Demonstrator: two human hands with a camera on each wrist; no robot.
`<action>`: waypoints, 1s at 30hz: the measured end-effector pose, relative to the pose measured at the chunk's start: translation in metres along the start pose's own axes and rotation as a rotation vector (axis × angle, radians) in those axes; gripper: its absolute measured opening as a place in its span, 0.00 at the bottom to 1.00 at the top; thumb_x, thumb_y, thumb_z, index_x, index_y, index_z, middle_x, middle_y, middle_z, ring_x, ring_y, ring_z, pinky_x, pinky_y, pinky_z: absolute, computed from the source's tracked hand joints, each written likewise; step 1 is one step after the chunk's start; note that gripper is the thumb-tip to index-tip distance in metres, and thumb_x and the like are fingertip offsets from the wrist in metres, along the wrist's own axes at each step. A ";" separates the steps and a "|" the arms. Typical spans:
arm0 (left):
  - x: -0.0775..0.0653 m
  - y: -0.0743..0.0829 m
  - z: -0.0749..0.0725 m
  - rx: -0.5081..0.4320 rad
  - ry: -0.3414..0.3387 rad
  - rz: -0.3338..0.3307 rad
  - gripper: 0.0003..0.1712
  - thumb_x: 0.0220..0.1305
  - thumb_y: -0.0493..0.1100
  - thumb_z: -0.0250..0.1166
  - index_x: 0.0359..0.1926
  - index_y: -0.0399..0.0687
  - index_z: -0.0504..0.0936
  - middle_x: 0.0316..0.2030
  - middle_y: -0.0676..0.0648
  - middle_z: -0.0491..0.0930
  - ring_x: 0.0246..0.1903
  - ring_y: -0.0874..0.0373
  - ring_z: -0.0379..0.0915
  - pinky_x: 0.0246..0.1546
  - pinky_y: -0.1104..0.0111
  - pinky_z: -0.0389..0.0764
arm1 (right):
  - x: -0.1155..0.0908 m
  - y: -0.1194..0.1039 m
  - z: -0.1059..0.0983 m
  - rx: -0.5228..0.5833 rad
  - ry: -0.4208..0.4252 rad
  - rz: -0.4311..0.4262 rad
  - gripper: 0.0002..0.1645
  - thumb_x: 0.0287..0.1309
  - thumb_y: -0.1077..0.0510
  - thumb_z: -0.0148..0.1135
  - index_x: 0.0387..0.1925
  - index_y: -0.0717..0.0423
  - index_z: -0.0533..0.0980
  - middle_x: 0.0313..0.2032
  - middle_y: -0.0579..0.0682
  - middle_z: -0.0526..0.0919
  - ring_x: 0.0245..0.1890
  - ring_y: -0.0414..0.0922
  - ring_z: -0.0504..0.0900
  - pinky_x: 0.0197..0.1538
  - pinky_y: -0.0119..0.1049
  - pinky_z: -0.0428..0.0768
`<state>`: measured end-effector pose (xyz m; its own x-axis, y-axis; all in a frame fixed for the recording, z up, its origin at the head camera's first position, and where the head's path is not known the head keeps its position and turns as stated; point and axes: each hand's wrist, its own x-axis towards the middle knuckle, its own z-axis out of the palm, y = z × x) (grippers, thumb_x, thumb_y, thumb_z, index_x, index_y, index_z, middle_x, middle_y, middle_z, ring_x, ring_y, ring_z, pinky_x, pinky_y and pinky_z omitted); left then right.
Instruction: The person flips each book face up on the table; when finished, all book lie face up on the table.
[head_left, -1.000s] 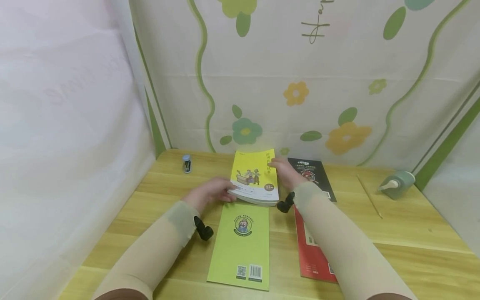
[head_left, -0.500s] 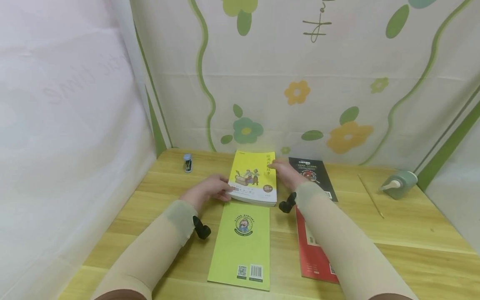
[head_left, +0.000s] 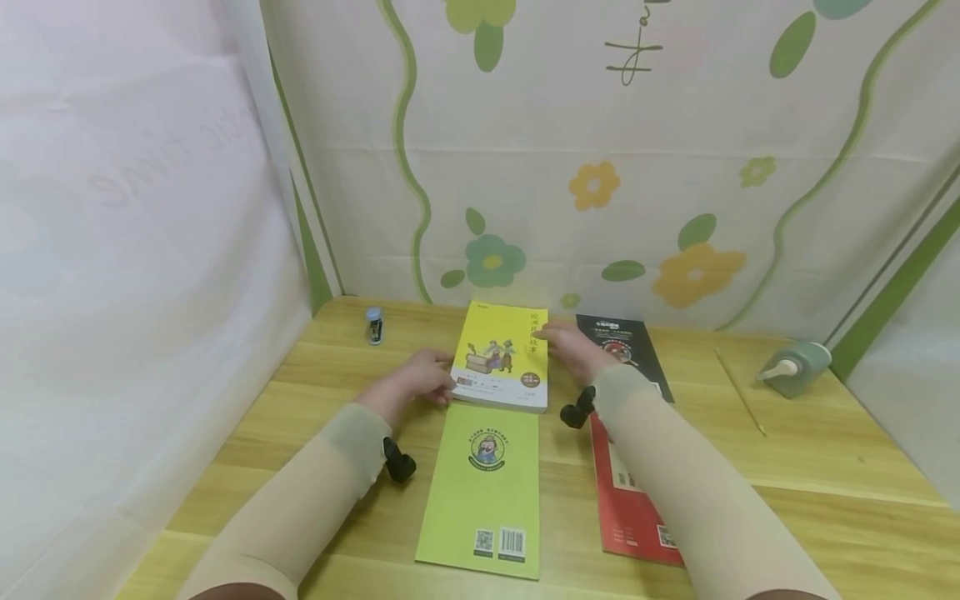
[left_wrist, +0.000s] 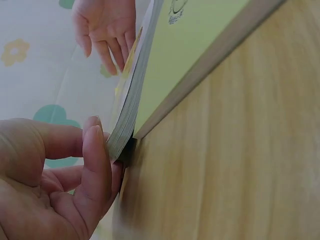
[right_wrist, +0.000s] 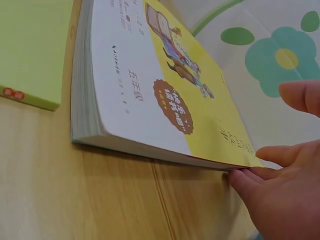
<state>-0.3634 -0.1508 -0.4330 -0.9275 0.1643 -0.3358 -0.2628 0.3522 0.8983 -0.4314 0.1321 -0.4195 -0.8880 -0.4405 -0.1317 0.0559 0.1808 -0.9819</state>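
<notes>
A thick yellow book (head_left: 498, 350) with a white band across its front end lies at the back of the table. My left hand (head_left: 420, 379) holds its near left corner; in the left wrist view the bent fingers (left_wrist: 95, 165) sit around that corner of the pages. At the far part of the book's right edge is my right hand (head_left: 573, 346). Its fingers (right_wrist: 247, 182) touch the edge from the side and below, and the thumb stands apart. Just in front, a green-yellow book (head_left: 480, 500) lies with its back cover up, close to the yellow book's near edge.
On the right, a black book (head_left: 626, 346) and a red book (head_left: 630, 517) lie partly under my right forearm. Farther right are a thin stick (head_left: 738, 392) and a green-grey bottle (head_left: 798, 369) on its side. A small blue-capped vial (head_left: 375, 327) stands back left, before a floral curtain (head_left: 525, 200).
The yellow book has shifted a little to the left and its near end has turned slightly left. My left hand has moved left with its corner; the right hand stays at the right edge.
</notes>
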 end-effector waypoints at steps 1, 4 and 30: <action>0.000 0.000 0.001 0.000 0.012 0.005 0.42 0.58 0.26 0.63 0.73 0.36 0.58 0.37 0.34 0.80 0.22 0.53 0.79 0.27 0.65 0.86 | 0.000 0.000 -0.001 -0.001 -0.001 -0.003 0.28 0.73 0.59 0.46 0.66 0.75 0.62 0.64 0.68 0.67 0.65 0.60 0.66 0.72 0.51 0.57; -0.002 0.001 0.005 0.009 0.041 0.024 0.43 0.57 0.25 0.63 0.73 0.35 0.58 0.38 0.35 0.79 0.22 0.54 0.79 0.26 0.65 0.86 | -0.002 -0.001 -0.005 -0.034 -0.011 -0.010 0.27 0.73 0.59 0.46 0.65 0.75 0.63 0.63 0.69 0.68 0.65 0.61 0.66 0.72 0.52 0.58; -0.006 0.064 0.053 0.175 -0.018 0.234 0.24 0.68 0.42 0.61 0.62 0.35 0.74 0.51 0.38 0.79 0.47 0.47 0.80 0.47 0.61 0.83 | -0.069 -0.001 -0.140 -0.325 0.340 0.139 0.39 0.68 0.62 0.52 0.73 0.72 0.48 0.72 0.72 0.49 0.70 0.69 0.50 0.71 0.63 0.51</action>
<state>-0.3604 -0.0807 -0.3886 -0.9521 0.2761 -0.1315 0.0092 0.4557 0.8901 -0.4344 0.2851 -0.3907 -0.9840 -0.0902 -0.1534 0.0873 0.5068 -0.8576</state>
